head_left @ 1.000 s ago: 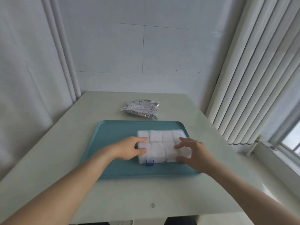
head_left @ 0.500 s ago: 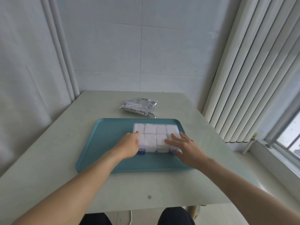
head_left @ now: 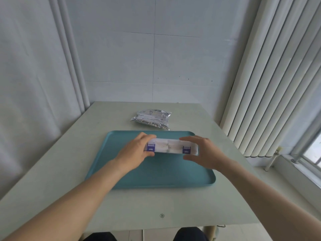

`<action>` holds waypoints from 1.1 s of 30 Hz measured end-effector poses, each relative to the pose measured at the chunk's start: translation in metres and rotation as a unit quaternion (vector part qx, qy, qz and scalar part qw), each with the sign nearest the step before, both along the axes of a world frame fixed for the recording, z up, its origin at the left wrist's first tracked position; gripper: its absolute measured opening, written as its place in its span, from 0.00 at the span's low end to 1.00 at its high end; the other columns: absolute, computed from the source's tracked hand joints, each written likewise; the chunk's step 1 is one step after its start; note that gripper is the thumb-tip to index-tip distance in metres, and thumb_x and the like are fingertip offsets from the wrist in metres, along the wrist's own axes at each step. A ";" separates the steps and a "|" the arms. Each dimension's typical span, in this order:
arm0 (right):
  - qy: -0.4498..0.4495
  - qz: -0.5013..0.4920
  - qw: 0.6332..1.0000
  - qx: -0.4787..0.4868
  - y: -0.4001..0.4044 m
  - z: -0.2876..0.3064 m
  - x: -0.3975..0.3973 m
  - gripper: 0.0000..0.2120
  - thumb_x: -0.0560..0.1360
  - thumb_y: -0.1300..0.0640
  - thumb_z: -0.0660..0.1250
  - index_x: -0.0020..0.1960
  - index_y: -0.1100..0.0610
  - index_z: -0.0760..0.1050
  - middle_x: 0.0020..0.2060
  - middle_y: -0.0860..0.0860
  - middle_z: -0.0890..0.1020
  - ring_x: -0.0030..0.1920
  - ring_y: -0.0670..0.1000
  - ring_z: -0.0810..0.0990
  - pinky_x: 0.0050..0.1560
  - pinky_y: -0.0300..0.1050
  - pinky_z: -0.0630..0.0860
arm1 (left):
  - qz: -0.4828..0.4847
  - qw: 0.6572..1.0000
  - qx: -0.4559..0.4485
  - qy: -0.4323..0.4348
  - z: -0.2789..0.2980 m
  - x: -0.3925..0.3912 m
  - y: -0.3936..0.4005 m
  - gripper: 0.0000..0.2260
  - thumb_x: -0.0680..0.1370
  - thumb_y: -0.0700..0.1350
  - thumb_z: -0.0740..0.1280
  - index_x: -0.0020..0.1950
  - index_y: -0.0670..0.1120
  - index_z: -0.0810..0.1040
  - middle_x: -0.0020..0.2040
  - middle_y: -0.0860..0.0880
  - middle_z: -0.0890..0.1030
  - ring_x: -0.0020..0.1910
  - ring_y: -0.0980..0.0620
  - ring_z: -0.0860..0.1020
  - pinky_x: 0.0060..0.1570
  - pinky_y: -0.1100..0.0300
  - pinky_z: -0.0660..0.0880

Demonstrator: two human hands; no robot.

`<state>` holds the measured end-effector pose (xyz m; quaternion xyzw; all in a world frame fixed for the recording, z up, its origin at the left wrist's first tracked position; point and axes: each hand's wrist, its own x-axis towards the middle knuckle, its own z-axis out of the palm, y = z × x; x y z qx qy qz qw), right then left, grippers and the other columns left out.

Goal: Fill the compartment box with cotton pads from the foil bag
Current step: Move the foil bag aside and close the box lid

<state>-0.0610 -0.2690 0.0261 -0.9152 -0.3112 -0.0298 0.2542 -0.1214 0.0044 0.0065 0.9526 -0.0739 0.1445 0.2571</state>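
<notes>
The clear box [head_left: 172,146], packed with white pads [head_left: 163,146], is tipped up with its two purple latches [head_left: 150,147] facing the camera. The crumpled foil bag [head_left: 151,118] lies flat on the desk beyond.

compartment box [head_left: 171,146]: clear, slightly frosted plastic, blue plastic latches, soft white cotton pads inside | foil bag [head_left: 151,118], 12 o'clock of box: crinkled shiny metallic foil | tray [head_left: 156,174]: teal plastic, smooth, satin sheen | table [head_left: 52,171]: pale, smooth, matt | blinds [head_left: 271,75], 2 o'clock: smooth off-white slats
</notes>
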 end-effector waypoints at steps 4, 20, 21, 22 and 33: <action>-0.025 0.010 1.000 0.003 0.000 -0.005 0.002 0.28 0.75 0.51 0.74 0.72 0.43 0.71 0.64 0.46 0.78 0.62 0.51 0.77 0.63 0.44 0.70 | -0.018 0.994 -0.093 0.051 0.009 0.006 0.004 0.17 0.80 0.42 0.68 0.69 0.48 0.75 0.59 0.48 0.74 0.52 0.48 0.78 0.49 0.56 0.80; 0.027 -0.122 0.971 0.203 0.011 -0.020 0.001 0.07 0.77 0.53 0.72 0.52 0.49 0.86 0.47 0.45 0.87 0.43 0.49 0.83 0.39 0.31 0.73 | 0.125 0.939 -0.321 -0.003 -0.011 0.015 -0.018 0.08 0.79 0.45 0.71 0.54 0.44 0.85 0.56 0.47 0.84 0.49 0.47 0.84 0.49 0.51 0.82; 0.033 -0.122 0.972 0.201 0.010 -0.022 0.004 0.07 0.77 0.53 0.72 0.52 0.49 0.86 0.48 0.44 0.87 0.46 0.47 0.84 0.42 0.31 0.74 | 0.123 0.949 -0.290 -0.012 -0.013 0.017 -0.018 0.08 0.79 0.45 0.70 0.54 0.45 0.86 0.56 0.48 0.84 0.53 0.49 0.83 0.56 0.56 0.79; 0.041 -0.121 0.971 0.200 0.008 -0.025 0.008 0.07 0.76 0.54 0.72 0.53 0.49 0.86 0.51 0.43 0.86 0.51 0.45 0.83 0.48 0.29 0.73 | 0.121 0.961 -0.247 -0.020 -0.015 0.017 -0.018 0.08 0.79 0.45 0.70 0.55 0.45 0.86 0.58 0.49 0.83 0.57 0.50 0.81 0.59 0.63 0.73; 0.055 -0.169 0.973 0.150 -0.002 -0.048 0.061 0.10 0.74 0.56 0.75 0.55 0.53 0.86 0.59 0.47 0.83 0.63 0.47 0.79 0.66 0.45 0.73 | 0.103 0.983 -0.150 0.012 -0.039 0.069 -0.041 0.13 0.78 0.46 0.71 0.61 0.44 0.83 0.68 0.47 0.77 0.66 0.49 0.76 0.62 0.64 0.65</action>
